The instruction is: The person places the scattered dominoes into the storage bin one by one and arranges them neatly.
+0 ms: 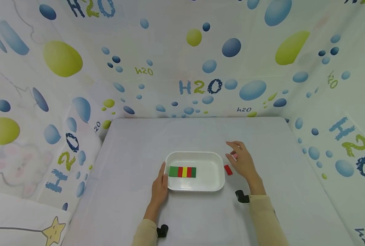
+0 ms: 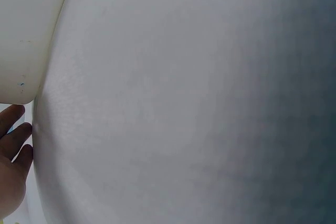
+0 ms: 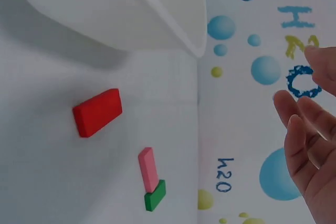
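A white tray [image 1: 208,176] holds a row of several flat blocks: green [image 1: 173,171], red, yellow [image 1: 184,172], red and green. My left hand [image 1: 159,188] rests against the tray's left side with its fingers fairly straight. To the right of the tray, my right hand [image 1: 242,162] hovers over the table with loosely bent fingers and nothing held. Beneath it lies a red block [image 3: 98,113]. In the right wrist view, a pink block [image 3: 148,169] and a green block [image 3: 155,195] touch each other on the table, mostly hidden by the hand in the head view.
The table [image 1: 133,143] has a pale cloth. Behind it and at both sides hang white curtains [image 1: 170,44] printed with dots and letters. A black wrist device [image 1: 242,196] sticks out at the right sleeve, another [image 1: 162,231] at the left.
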Available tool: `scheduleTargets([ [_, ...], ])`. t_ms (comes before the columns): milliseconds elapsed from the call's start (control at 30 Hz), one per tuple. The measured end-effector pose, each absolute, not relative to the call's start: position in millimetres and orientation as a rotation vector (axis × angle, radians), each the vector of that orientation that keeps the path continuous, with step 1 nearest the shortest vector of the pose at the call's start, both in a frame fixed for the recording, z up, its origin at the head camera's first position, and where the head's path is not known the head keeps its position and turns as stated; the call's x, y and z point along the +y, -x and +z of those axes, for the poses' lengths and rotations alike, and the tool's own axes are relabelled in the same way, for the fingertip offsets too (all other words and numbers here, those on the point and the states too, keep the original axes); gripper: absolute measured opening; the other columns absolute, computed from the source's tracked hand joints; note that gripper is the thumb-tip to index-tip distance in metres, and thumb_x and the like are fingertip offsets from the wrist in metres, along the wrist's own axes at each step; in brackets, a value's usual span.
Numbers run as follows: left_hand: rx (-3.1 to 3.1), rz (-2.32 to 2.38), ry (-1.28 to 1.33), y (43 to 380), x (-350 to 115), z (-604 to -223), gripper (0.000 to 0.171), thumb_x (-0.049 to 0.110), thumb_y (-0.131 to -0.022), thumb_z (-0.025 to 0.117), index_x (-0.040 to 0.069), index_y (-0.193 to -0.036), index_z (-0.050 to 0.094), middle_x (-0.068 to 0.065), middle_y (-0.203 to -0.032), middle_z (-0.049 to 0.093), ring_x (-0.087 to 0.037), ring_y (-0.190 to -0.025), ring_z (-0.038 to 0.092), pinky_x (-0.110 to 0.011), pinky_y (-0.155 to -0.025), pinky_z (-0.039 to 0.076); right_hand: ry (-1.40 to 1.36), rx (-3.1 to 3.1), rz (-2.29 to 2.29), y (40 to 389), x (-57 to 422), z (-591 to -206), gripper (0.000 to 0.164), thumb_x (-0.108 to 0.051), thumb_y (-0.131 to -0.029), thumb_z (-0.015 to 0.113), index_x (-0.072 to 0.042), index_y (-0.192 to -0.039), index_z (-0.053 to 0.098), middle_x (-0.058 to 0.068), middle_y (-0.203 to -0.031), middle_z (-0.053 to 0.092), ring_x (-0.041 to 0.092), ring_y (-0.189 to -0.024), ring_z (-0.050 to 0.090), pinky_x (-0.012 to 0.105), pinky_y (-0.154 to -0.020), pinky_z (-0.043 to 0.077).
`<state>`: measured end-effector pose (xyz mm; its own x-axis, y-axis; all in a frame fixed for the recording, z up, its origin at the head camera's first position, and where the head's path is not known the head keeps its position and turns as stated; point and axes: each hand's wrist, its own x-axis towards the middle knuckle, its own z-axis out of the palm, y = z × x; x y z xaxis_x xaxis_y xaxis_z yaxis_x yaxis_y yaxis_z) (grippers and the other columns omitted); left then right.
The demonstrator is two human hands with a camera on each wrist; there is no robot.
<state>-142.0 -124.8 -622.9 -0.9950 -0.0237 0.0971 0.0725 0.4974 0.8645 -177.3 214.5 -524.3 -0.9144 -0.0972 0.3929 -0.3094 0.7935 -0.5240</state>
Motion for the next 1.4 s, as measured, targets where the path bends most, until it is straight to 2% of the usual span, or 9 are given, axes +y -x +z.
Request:
scheduleTargets([
  [300, -2.645, -1.55, 0.023, 142, -124, -620, 0.05, 0.027, -0.107, 0.035, 0.022, -0.155, 0.029, -0.008, -0.155, 0.04, -0.032, -0.142, 0.039, -0.052, -0.115, 0.033, -0.163, -2.864, 0.887, 172, 235, -539, 0.054, -0.009, -0.088, 0.071, -0.011, -0.139, 0.053, 0.02, -0.132, 0.051, 0.029, -0.095, 0.063, 0.044, -0.076, 0.059],
  [467, -2.635, -1.546, 0.034, 142, -124, -621, 0.05, 0.026, -0.106, 0.035, 0.021, -0.155, 0.029, -0.009, -0.155, 0.04, -0.033, -0.141, 0.039, -0.053, -0.115, 0.033, -0.143, -2.928, 0.914, 170, 240, -542, 0.057, -0.006, -0.085, 0.072, -0.01, -0.139, 0.053, 0.02, -0.131, 0.051, 0.032, -0.097, 0.063, 0.046, -0.077, 0.058],
  [667, -2.637, -1.55, 0.03, 143, -124, -623, 0.05, 0.028, -0.107, 0.034, 0.023, -0.156, 0.028, -0.007, -0.156, 0.039, -0.031, -0.142, 0.038, -0.052, -0.116, 0.033, -0.101, -3.027, 1.005, 171, 243, -544, 0.062, -0.003, -0.082, 0.072, -0.01, -0.141, 0.051, 0.018, -0.129, 0.051, 0.032, -0.101, 0.061, 0.046, -0.078, 0.057],
  [867, -2.637, -1.556, 0.039, 143, -124, -622, 0.05, 0.028, -0.107, 0.034, 0.023, -0.156, 0.028, -0.007, -0.156, 0.038, -0.031, -0.143, 0.038, -0.052, -0.116, 0.032, -0.06, -3.129, 1.025, 172, 244, -550, 0.067, -0.002, -0.082, 0.069, -0.012, -0.144, 0.046, 0.018, -0.135, 0.047, 0.033, -0.105, 0.059, 0.044, -0.077, 0.058],
  [1033, -2.646, -1.55, 0.036, 142, -125, -623, 0.05, 0.029, -0.107, 0.034, 0.024, -0.156, 0.028, -0.007, -0.156, 0.038, -0.03, -0.143, 0.037, -0.051, -0.116, 0.032, -0.011, -3.188, 0.993, 171, 243, -557, 0.07, -0.004, -0.081, 0.073, -0.014, -0.145, 0.046, 0.02, -0.137, 0.044, 0.033, -0.104, 0.059, 0.044, -0.078, 0.058],
  [1200, -2.649, -1.551, 0.031, 142, -125, -624, 0.05, 0.028, -0.107, 0.034, 0.024, -0.156, 0.028, -0.007, -0.156, 0.038, -0.03, -0.143, 0.037, -0.051, -0.116, 0.032, 0.043, -3.223, 0.978, 173, 241, -565, 0.07, -0.004, -0.079, 0.075, -0.016, -0.143, 0.048, 0.018, -0.132, 0.046, 0.029, -0.1, 0.058, 0.044, -0.08, 0.058],
  [1400, -2.646, -1.563, 0.019, 142, -125, -623, 0.05, 0.027, -0.106, 0.035, 0.024, -0.155, 0.028, -0.007, -0.156, 0.039, -0.031, -0.142, 0.039, -0.052, -0.116, 0.032, 0.061, -3.229, 1.022, 173, 239, -572, 0.064, 0.001, -0.078, 0.071, -0.014, -0.138, 0.054, 0.015, -0.121, 0.047, 0.028, -0.099, 0.055, 0.043, -0.081, 0.055],
])
